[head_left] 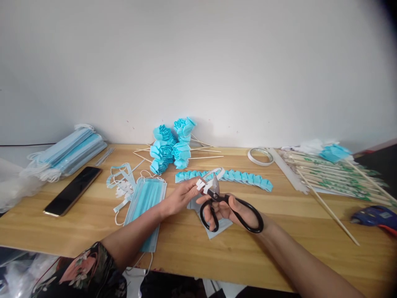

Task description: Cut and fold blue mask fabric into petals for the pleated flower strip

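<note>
My right hand (228, 209) is closed round the black handles of a pair of scissors (221, 205), blades pointing up and away. My left hand (180, 196) pinches a small white strip (201, 185) right at the blades. Under both hands lies a pale blue piece of mask fabric (217, 229) on the wooden table (279, 248). Just behind the scissors runs a folded blue pleated strip (248, 179).
Blue paper-like flowers on sticks (170, 147) lie at the back. A face mask (145, 200), cut ear loops (122, 186), a phone (72, 190) and a mask stack (68, 151) sit left. A tape roll (260, 156), wrapped sticks (335, 176) and a blue tool (375, 217) sit right.
</note>
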Available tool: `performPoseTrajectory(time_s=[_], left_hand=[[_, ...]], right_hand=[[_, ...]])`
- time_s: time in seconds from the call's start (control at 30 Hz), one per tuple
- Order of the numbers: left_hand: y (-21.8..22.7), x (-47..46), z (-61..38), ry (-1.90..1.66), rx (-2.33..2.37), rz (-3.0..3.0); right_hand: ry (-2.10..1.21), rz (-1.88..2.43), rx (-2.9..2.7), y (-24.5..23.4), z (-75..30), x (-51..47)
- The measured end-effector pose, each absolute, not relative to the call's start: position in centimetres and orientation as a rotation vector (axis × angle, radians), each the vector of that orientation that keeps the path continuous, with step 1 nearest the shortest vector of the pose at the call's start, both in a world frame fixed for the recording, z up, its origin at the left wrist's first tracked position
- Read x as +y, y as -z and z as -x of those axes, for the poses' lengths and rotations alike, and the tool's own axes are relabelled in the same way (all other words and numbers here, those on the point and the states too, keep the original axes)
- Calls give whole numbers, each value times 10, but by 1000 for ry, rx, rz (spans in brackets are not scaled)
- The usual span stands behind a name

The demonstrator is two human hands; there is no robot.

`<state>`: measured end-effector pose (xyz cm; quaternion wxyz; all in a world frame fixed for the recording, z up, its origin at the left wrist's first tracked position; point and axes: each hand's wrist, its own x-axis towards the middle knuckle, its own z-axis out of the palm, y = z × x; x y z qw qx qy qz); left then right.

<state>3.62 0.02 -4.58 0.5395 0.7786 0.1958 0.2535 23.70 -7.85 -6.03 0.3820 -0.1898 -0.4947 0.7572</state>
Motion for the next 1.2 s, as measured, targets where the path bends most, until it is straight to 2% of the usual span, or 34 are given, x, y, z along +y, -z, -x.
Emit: performPoseTrajectory(time_s=[0.37,0.73,1.2], left_hand=[[54,0,-39,-616,483,-1958],[54,-1,-44,-814,548,-2121],[54,-2,-44,-821,562,-2099]], right_hand=[[-1950,469,-1206,64,-236,-76],[-1928,491,-1167,69,-235,-75],[-1910,514,-1156,63,-234,-76]])
